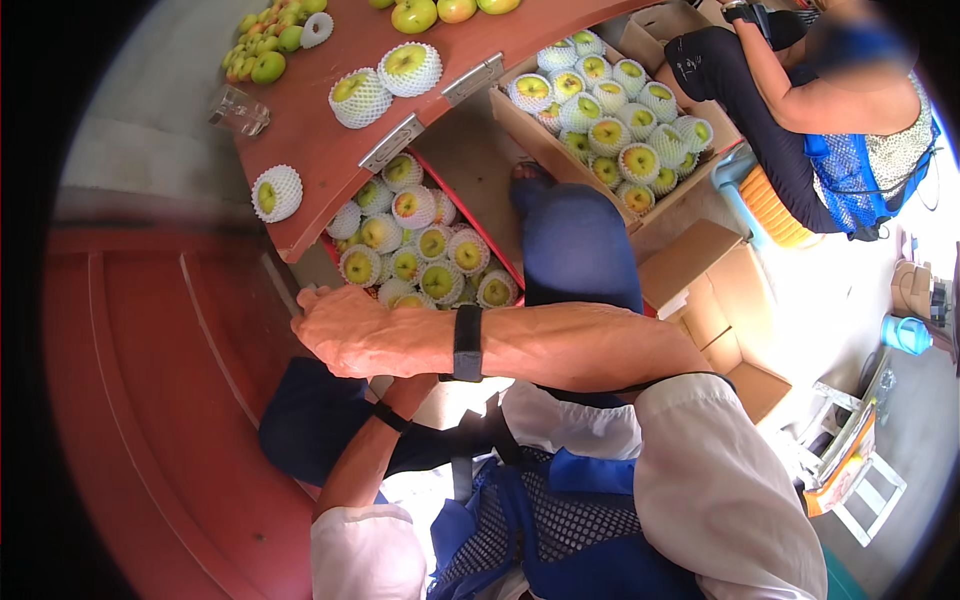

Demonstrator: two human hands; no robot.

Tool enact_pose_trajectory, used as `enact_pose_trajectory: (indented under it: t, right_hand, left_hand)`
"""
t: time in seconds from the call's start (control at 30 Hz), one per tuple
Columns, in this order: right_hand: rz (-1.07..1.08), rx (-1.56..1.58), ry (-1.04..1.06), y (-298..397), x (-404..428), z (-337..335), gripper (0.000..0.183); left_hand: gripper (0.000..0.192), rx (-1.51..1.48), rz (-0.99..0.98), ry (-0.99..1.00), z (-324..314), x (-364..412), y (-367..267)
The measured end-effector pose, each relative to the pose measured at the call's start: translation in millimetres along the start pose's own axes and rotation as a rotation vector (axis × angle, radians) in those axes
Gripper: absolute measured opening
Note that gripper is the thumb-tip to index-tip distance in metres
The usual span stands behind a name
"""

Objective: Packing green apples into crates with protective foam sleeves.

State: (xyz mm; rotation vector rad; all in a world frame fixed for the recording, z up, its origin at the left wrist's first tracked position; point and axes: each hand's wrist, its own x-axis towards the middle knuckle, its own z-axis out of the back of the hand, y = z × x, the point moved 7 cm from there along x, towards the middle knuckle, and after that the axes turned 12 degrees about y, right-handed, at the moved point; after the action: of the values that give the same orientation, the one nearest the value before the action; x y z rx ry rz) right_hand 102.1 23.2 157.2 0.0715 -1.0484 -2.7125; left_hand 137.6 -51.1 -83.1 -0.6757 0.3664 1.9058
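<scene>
My right hand [341, 331] reaches across to the left, fingers curled downward, beside a red-edged box [480, 232] of apples. Whether it holds anything is hidden. Under my right forearm sits my left hand [412, 391]; only its wrist end shows and its fingers are out of sight. Apples in white foam nets [441, 281] fill the red-edged box just beyond my hands. On the reddish-brown tabletop [315, 150], two netted apples [360, 97] stand side by side, and another netted apple [277, 193] rests near the left corner.
Unwrapped apples [268, 67] lie at the table's far end, near a clear glass [240, 111]. A cardboard carton [574, 169] of netted apples stands between me and a seated person [847, 97]. An open carton [720, 315] lies to my right. A red panel [150, 375] borders my left.
</scene>
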Motion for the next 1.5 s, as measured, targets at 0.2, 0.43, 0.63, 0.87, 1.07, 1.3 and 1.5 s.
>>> enact_pose_trajectory:
  t: [0.2, 0.43, 0.63, 0.87, 1.07, 1.3, 1.5]
  right_hand:
    - [-0.033, 0.007, -0.004, -1.9, -4.7, 7.7, 0.031]
    - [-0.099, -0.019, -0.033, -47.1, -2.0, 50.1, 0.047]
    - [-0.161, -0.089, -0.047, -65.4, -24.0, 57.9, 0.038]
    - [-0.206, -0.111, 0.109, -70.0, -20.5, 44.0, 0.037]
    - [-0.231, -0.101, 0.328, -76.0, -19.7, 24.5, 0.034]
    - [-0.102, 0.083, 0.111, -80.8, -21.4, 29.0, 0.034]
    - [-0.103, 0.293, 0.022, -83.9, -15.6, 33.9, 0.037]
  left_hand:
    - [0.057, -0.093, 0.002, 0.009, -8.4, 8.7, 17.6]
    - [0.056, -0.693, 0.048, 0.098, -1.2, -9.2, 50.4]
    - [0.043, -0.889, 0.026, 0.28, 36.5, -27.3, 47.9]
    - [0.048, -1.364, 0.022, 0.376, 63.9, -43.2, 56.1]
    - [0.042, -2.042, -0.159, 0.154, 92.7, -47.5, 60.5]
    - [0.043, -2.278, -0.473, 0.098, 116.3, -59.2, 59.7]
    - [0.064, -2.322, -0.459, -0.223, 144.1, -68.9, 54.2]
